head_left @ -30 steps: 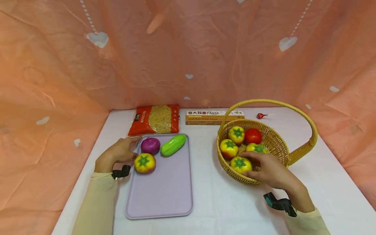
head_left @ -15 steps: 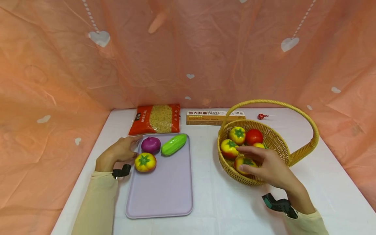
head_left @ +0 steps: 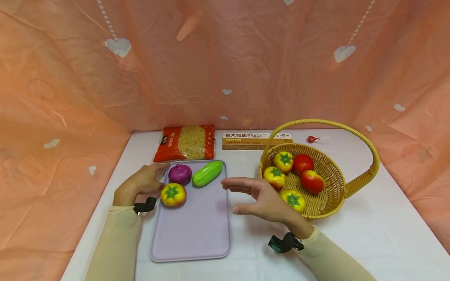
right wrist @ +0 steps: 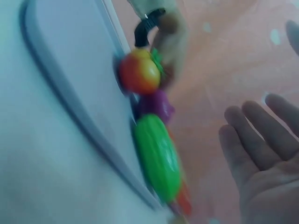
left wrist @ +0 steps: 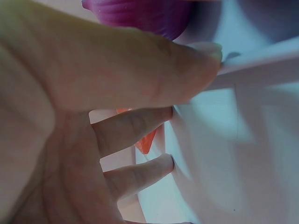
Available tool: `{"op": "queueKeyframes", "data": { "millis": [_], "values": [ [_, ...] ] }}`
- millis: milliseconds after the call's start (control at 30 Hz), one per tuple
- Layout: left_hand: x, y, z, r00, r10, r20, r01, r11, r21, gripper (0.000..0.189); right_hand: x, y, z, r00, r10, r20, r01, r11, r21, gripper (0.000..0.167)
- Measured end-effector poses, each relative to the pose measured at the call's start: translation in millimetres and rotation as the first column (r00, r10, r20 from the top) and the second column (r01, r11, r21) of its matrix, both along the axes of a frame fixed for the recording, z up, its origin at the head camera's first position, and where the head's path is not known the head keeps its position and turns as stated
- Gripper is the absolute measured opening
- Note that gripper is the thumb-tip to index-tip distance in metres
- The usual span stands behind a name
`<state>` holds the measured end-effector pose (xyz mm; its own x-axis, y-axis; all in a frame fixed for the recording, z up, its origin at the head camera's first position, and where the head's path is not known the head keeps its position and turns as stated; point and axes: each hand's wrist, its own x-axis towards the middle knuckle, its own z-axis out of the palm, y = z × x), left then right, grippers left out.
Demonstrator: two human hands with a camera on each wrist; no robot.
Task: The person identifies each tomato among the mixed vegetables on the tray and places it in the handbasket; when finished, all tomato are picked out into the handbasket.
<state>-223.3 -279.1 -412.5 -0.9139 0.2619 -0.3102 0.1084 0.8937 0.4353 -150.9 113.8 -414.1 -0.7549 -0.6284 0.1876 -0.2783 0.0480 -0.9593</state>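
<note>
My left hand rests at the left rim of the lilac tray. Its thumb lies at the tray edge in the left wrist view, with the fingers stretched beyond. Near it on the tray are a yellow-red, tomato-like fruit with a green leafy top, a purple onion and a green cucumber. My right hand hovers between tray and basket, fingers straight, thumb apart, holding nothing. Behind its wrist, the wicker basket contains several yellow-red fruits and a red tomato.
A red bag of pasta lies behind the tray. To its right is a pasta box. A small red-wrapped lollipop sits behind the basket, whose tall handle arches over it. A peach curtain closes the back.
My right hand has let go of a fruit in the basket and moved left toward the tray. One basket fruit now lies on its side, red side showing. My left hand stays put.
</note>
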Motion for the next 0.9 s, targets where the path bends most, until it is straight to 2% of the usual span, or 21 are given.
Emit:
{"op": "queueKeyframes", "data": {
  "millis": [133,267,467,567,667,800,900],
  "values": [
    [0.0,-0.7,-0.8,1.000,0.001,-0.004,-0.001,1.000,0.000,0.082,-15.8,-30,-9.5,0.995,0.069,0.067,-0.063,0.995,-0.082,0.063],
    [0.1,-0.5,-1.1,1.000,0.009,-0.003,-0.009,1.000,-0.003,0.082,-29.6,-59,-19.3,0.987,0.104,0.126,-0.088,0.988,-0.129,0.068],
    [-0.5,0.2,-0.9,1.000,0.011,0.007,-0.011,1.000,-0.006,0.082,-40.9,-96,-25.2,0.985,0.098,0.139,-0.089,0.993,-0.074,0.063],
    [0.2,-0.1,-0.4,1.000,0.008,0.010,-0.008,1.000,-0.002,0.082,-43.9,-111,-27.6,0.992,0.078,0.103,-0.077,0.997,-0.019,0.062],
    [0.6,-0.2,-0.2,1.000,0.003,0.014,-0.003,1.000,0.007,0.082,-45.1,-122,-28.9,0.998,0.057,0.012,-0.058,0.995,0.079,0.064],
    [0.1,0.3,0.5,1.000,-0.001,0.017,0.001,1.000,-0.002,0.081,-44.2,-133,-29.1,0.991,0.046,-0.122,-0.022,0.981,0.193,0.064],
    [-0.6,0.2,1.5,1.000,-0.011,0.005,0.011,1.000,-0.016,0.081,-43.7,-139,-29.8,0.985,0.029,-0.170,0.011,0.973,0.230,0.062]
  ]
}}
